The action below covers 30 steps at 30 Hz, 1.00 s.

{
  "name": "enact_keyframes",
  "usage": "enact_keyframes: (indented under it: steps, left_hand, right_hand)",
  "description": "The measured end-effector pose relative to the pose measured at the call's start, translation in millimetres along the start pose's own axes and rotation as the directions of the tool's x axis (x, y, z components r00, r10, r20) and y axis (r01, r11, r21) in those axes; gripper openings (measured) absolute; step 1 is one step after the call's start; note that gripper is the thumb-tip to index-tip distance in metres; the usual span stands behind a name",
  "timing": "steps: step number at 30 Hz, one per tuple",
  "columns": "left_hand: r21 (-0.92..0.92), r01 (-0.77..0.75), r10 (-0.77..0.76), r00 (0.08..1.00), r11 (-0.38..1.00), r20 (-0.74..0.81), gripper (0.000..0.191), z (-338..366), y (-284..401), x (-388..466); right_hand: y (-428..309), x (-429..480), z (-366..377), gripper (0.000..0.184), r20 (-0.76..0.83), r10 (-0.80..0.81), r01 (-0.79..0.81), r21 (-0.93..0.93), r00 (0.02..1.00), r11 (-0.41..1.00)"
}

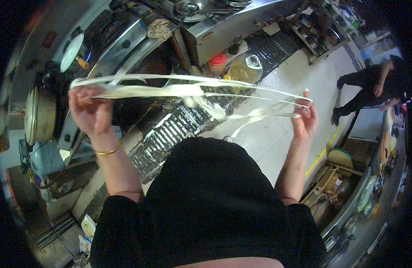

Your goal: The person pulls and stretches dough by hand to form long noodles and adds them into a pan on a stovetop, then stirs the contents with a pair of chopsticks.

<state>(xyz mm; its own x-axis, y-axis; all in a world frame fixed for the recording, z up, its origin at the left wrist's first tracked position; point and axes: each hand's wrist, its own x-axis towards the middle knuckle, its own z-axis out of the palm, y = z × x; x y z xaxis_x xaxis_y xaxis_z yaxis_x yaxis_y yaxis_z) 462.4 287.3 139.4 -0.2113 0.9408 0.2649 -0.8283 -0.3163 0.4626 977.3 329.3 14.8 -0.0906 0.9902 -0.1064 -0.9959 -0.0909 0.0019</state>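
Long pale strands of what looks like noodle dough (189, 89) stretch through the air between my two raised hands, blurred by motion. My left hand (90, 109), with a gold bangle at the wrist, holds one end of the strands, which loop over its fingers. At the other end, the strands run around the fingers of my right hand (304, 115). Thicker, bunched dough shows near the middle of the span, and loose lengths sag below it towards the right hand.
A metal grate crosses the pale tiled floor (272, 134). Beyond the dough stand a red-lidded container (217, 62) and a large bottle of yellow liquid (244, 70). A lidded pot (42, 115) is at left, a steel counter (346, 207) at right. Another person (376, 80) stands at upper right.
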Motion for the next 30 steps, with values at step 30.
enact_keyframes:
  steps: [30]
  left_hand:
    - [0.288,0.736,-0.719,0.67,0.613,-0.184,0.057,3,-167,-37]
  right_hand:
    - [141,5,13,0.064,-0.323,0.202,-0.278,-0.209,0.925,0.938]
